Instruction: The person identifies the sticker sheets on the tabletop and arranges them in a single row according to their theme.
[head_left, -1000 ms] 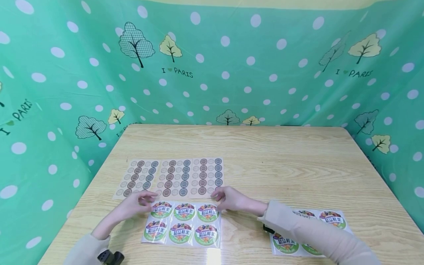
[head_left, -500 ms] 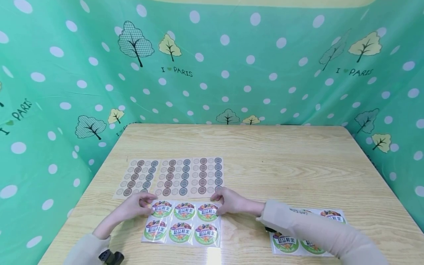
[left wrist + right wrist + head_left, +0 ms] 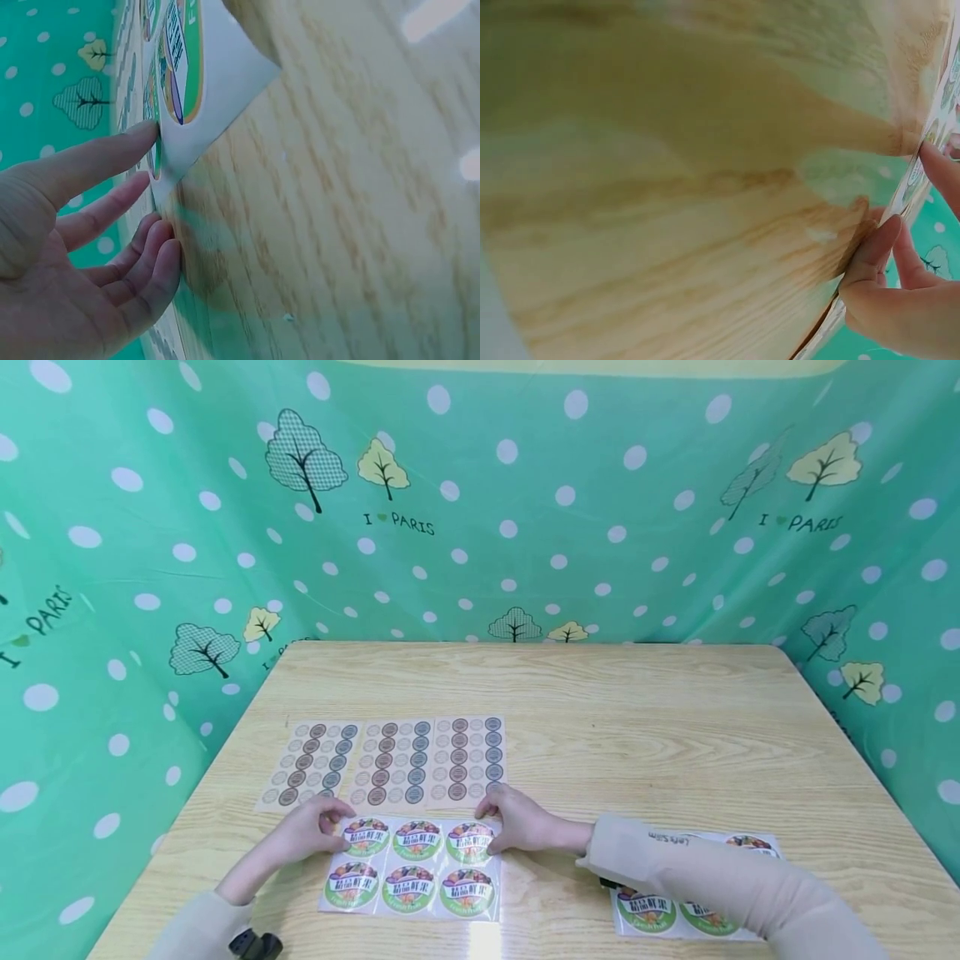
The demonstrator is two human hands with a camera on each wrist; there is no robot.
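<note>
Fruit-print sticker sheets (image 3: 408,865) lie side by side as one block at the front left of the table, under a glossy clear layer. My left hand (image 3: 303,832) holds the upper left corner, thumb on its edge, forefinger beside it. In the left wrist view the left thumb (image 3: 112,154) overlaps a white sheet (image 3: 225,64) while the other fingers curl near the wood. At the upper right corner, my right hand (image 3: 521,822) holds the block between thumb and curled fingers. The right wrist view shows the right fingers (image 3: 874,259) at the sheet's edge.
Three kraft sheets of small round labels (image 3: 390,762) lie in a row just behind the block. More fruit-print sheets (image 3: 647,917) sit at the front right, partly covered by the right sleeve (image 3: 697,877). A green polka-dot curtain (image 3: 510,502) surrounds the wooden table (image 3: 660,718).
Both hands stay at the block's upper corners with small finger shifts. The right thumb has slid slightly down and left along the edge. The sheets have barely moved.
</note>
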